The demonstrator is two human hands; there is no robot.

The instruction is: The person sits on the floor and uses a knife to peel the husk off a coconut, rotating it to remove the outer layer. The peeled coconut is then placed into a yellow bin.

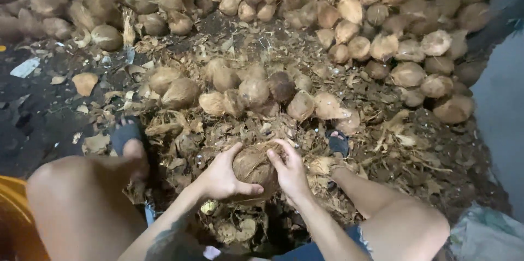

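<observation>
A brown, fibrous coconut (254,167) sits between my knees, low in the middle of the head view. My left hand (222,178) grips its left side with the thumb across the front. My right hand (289,169) clasps its right side and top, fingers curled over the husk. Both hands hold the same coconut above a litter of husk scraps (240,228).
A big heap of husked coconuts (382,31) fills the back and right. A smaller cluster (251,92) lies just ahead of my feet in blue sandals (124,135). Husk fibre covers the ground. An orange object (13,212) is at left, a grey wall (502,108) at right.
</observation>
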